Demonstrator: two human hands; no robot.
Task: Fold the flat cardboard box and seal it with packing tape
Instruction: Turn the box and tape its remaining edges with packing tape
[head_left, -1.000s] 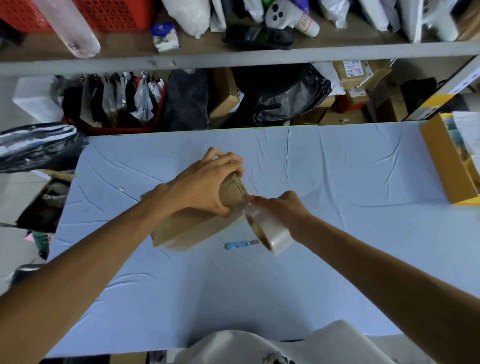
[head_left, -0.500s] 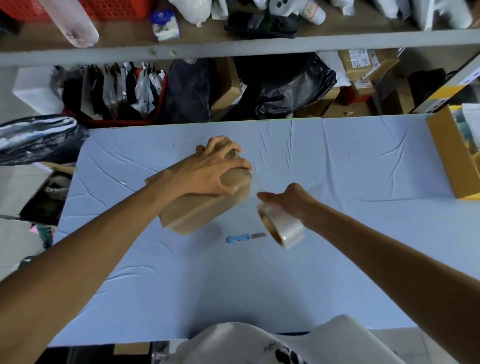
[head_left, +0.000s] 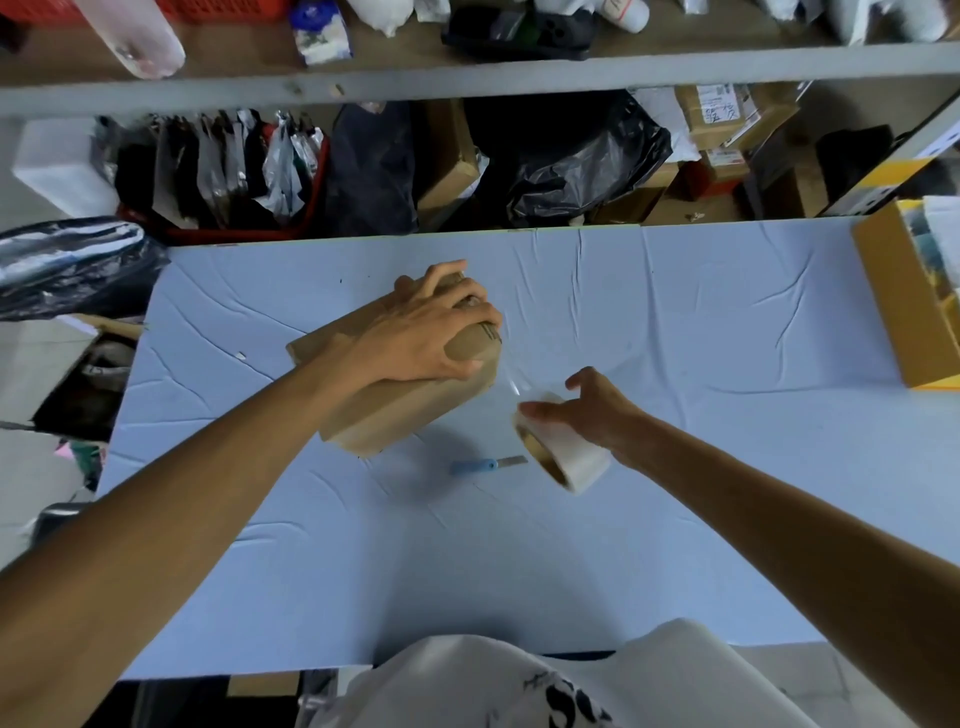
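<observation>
Blue-cloth table (head_left: 363, 571); on it cardboard box (head_left: 395, 421), cutter (head_left: 483, 466); yellow box (head_left: 893, 312) rt edge.

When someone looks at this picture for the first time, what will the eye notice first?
Two hands meet at mid-table: the left hand grips a brown box, and the right hand holds a tape roll just right of it. Next, a blue knife lies on the pale table nearer the person.

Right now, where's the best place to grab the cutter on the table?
Take the cutter by its blue handle, from above, pinching across the narrow sides. It lies flat on the table, handle left, bare blade pointing right toward the tape roll.
</observation>
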